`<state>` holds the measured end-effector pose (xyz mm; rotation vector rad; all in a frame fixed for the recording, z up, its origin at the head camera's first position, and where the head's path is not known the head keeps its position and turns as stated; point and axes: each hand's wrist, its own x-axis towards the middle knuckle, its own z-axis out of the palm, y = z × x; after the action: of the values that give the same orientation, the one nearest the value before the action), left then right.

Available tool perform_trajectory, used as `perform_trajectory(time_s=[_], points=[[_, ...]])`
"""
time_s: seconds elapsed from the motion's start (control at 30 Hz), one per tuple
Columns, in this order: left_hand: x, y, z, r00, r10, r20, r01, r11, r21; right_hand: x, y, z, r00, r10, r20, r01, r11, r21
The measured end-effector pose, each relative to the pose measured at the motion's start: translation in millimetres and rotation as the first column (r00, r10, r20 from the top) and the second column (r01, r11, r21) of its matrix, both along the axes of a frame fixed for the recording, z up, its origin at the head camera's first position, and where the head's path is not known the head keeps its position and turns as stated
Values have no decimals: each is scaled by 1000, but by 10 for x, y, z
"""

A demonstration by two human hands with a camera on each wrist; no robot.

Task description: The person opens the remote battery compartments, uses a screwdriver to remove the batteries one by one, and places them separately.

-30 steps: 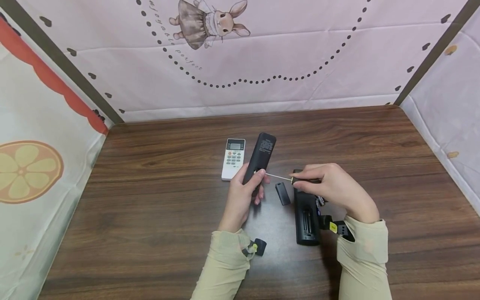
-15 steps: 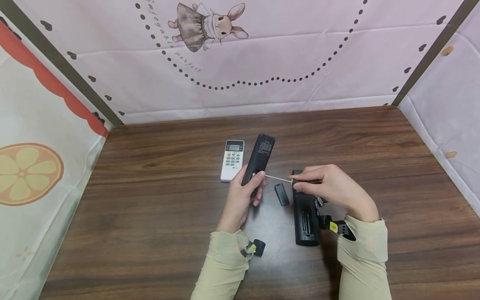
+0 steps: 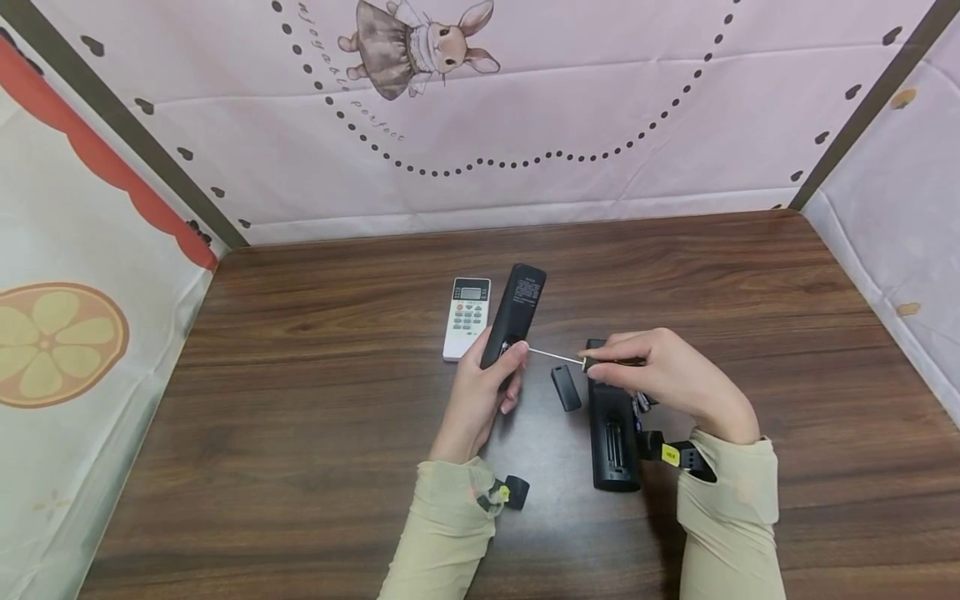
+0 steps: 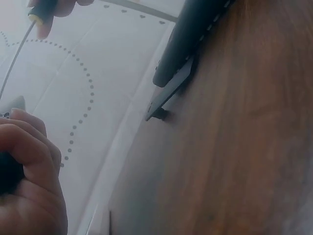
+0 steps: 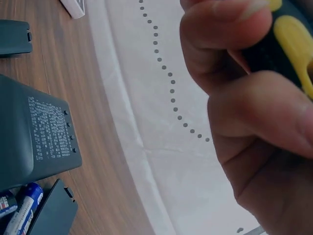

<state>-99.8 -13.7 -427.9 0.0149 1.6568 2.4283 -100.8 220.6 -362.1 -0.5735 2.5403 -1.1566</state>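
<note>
My left hand (image 3: 476, 400) wrapped round a black remote (image 3: 519, 304), my right hand (image 3: 671, 379) pinching a screwdriver (image 5: 291, 41) (its thin shaft (image 3: 557, 356) pointing toward that remote), a white remote (image 3: 467, 321) near.

The head view looks forward and down on the table (image 3: 300, 467); both wrist views, closer and tilted, share its dotted cloth (image 3: 562, 100).

I see the first remote (image 3: 467, 321) lying nearest the back edge of the bench (image 3: 300, 417), just left of the held remote (image 3: 517, 308); rightward, a battery cover (image 3: 566, 388) lies left of the third remote (image 3: 615, 454), with batteries (image 5: 24, 210) at its right side.
</note>
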Motion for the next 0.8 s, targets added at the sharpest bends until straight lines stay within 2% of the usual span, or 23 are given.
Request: perform_trajectory(time_s=[0.23, 0.47, 0.67, 0.8], points=[[-1, 30, 3, 1000, 7, 4, -7, 1000, 10, -6, 23, -2, 1000, -15, -8, 15, 1000, 8], [-16, 25, 10, 997, 70, 25, -71, 995, 70, -13, 34, 12, 997, -70, -29, 68, 997, -35], [-16, -11, 19, 994, 97, 50, -104, 979, 176, 7, -31, 33, 999, -6, -43, 5, 1000, -12], [-9, -30, 19, 994, 91, 58, -101, 973, 207, 8, -112, 33, 999, 23, -44, -23, 1000, -4]])
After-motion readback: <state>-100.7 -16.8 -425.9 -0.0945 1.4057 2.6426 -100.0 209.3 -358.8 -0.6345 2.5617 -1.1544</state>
